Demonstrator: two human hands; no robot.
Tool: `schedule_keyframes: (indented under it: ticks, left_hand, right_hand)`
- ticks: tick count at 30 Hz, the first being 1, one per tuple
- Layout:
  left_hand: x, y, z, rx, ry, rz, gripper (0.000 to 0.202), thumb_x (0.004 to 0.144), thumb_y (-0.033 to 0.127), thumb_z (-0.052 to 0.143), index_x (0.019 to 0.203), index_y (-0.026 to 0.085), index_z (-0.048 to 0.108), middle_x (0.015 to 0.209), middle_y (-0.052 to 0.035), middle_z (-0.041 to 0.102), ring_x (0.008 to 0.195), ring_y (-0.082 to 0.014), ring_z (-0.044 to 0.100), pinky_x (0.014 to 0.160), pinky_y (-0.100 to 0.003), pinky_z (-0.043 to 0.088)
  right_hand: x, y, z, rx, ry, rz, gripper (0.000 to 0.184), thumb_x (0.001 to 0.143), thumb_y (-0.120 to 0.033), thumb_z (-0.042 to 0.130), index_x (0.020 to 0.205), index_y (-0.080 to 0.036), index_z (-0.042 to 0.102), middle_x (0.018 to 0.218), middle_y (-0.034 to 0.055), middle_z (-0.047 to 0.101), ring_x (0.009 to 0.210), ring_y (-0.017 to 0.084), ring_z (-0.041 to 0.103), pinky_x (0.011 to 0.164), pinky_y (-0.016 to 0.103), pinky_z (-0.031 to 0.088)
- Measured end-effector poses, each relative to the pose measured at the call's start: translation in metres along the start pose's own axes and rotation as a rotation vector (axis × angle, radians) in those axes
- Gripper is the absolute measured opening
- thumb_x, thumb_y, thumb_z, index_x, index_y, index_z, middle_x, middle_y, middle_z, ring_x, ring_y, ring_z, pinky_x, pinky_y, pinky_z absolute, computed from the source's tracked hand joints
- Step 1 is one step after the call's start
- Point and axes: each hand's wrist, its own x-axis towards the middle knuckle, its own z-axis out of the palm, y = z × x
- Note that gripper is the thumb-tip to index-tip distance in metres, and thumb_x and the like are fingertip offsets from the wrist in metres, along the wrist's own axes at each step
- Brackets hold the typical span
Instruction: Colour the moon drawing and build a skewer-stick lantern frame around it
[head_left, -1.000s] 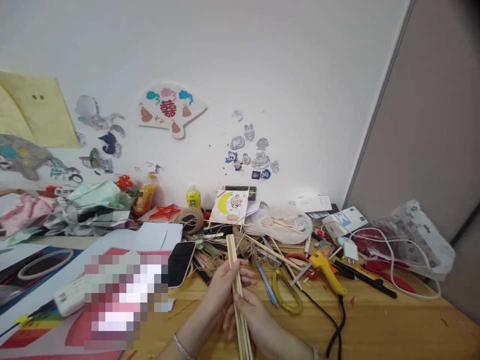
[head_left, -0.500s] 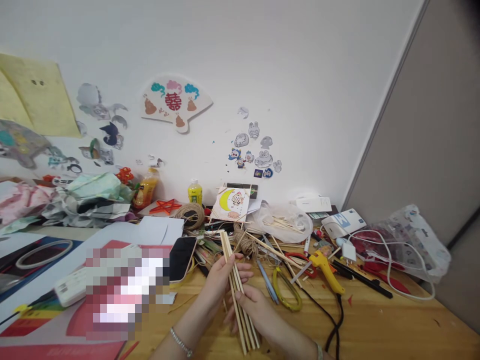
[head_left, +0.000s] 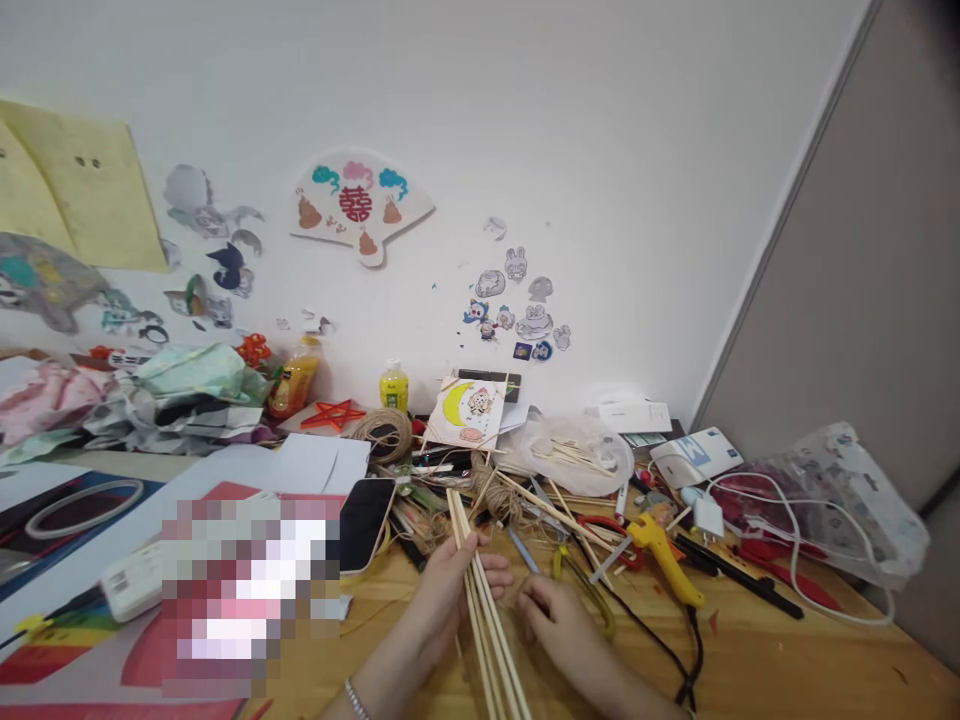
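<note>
A loose bundle of thin pale wooden sticks (head_left: 480, 610) slants up from the lower edge in the middle. My left hand (head_left: 461, 580) is closed around it, with the thumb on top and the fingertips showing on the right side. To the right of the bundle, apart from it, is my right hand (head_left: 559, 620). Its fingers are curled and pressed together, and whatever may be between them is hidden. Just beyond the right hand lie a yellow-green looped handle (head_left: 589, 590) and a light blue pen-like thing (head_left: 523, 550).
A yellow glue gun (head_left: 660, 560) with a black cord lies at right. Behind the hands are twine (head_left: 384, 432), more sticks in a plastic bag (head_left: 574, 455) and a moon picture (head_left: 469, 410). A phone (head_left: 366, 525) and papers lie left. A white cable (head_left: 795, 545) loops at right.
My right hand has let go of the sticks and moved right, its fingers now curled. My left hand still holds the bundle, slightly lower in view. The view has shifted a little.
</note>
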Motion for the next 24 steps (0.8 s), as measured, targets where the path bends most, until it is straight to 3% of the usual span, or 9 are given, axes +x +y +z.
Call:
schedule_keyframes:
  ticks: [7, 12, 18, 21, 24]
  left_hand:
    - [-0.004, -0.009, -0.001, 0.002, -0.065, -0.089, 0.011, 0.093, 0.024, 0.051, 0.087, 0.014, 0.054, 0.067, -0.0069, 0.07, 0.055, -0.0169, 0.069, 0.054, -0.026, 0.054]
    - [0.001, -0.019, -0.003, 0.025, -0.09, -0.058, 0.01, 0.088, 0.023, 0.057, 0.085, 0.014, 0.06, 0.074, -0.0049, 0.068, 0.064, -0.0153, 0.069, 0.06, -0.027, 0.055]
    - [0.002, -0.025, -0.005, 0.249, -0.033, 0.098, 0.026, 0.072, 0.038, 0.072, 0.082, 0.015, 0.067, 0.068, 0.0015, 0.061, 0.063, -0.0153, 0.061, 0.064, -0.027, 0.05]
    - [0.002, -0.022, -0.005, 0.362, -0.007, 0.167, 0.028, 0.068, 0.041, 0.073, 0.079, 0.015, 0.07, 0.068, 0.0017, 0.063, 0.072, -0.0165, 0.06, 0.068, -0.024, 0.046]
    - [0.004, -0.021, -0.005, 0.47, -0.016, 0.184, 0.026, 0.065, 0.04, 0.073, 0.067, 0.015, 0.066, 0.06, 0.0038, 0.059, 0.065, -0.015, 0.056, 0.061, -0.023, 0.043]
  right_hand:
    - [0.002, -0.006, -0.004, -0.196, -0.001, 0.03, 0.023, 0.085, -0.016, 0.042, 0.074, -0.017, 0.062, 0.074, 0.005, 0.069, 0.069, 0.017, 0.06, 0.061, 0.024, 0.036]
    - [0.002, 0.0, -0.016, -0.41, 0.029, -0.013, 0.023, 0.087, -0.017, 0.043, 0.079, -0.016, 0.065, 0.082, 0.0076, 0.07, 0.076, 0.019, 0.061, 0.066, 0.026, 0.036]
    - [-0.003, -0.005, 0.001, 0.068, -0.039, -0.053, 0.038, 0.09, -0.044, 0.041, 0.066, -0.019, 0.057, 0.068, 0.0042, 0.062, 0.067, 0.019, 0.055, 0.064, 0.029, 0.039]
    - [-0.006, -0.011, 0.014, 0.386, -0.109, -0.013, 0.045, 0.08, -0.063, 0.05, 0.068, -0.019, 0.052, 0.061, -0.001, 0.051, 0.059, 0.015, 0.049, 0.058, 0.027, 0.039]
    - [-0.008, -0.013, 0.02, 0.615, -0.239, 0.083, 0.054, 0.066, -0.072, 0.06, 0.075, -0.02, 0.05, 0.057, -0.0057, 0.045, 0.049, 0.011, 0.044, 0.05, 0.025, 0.038]
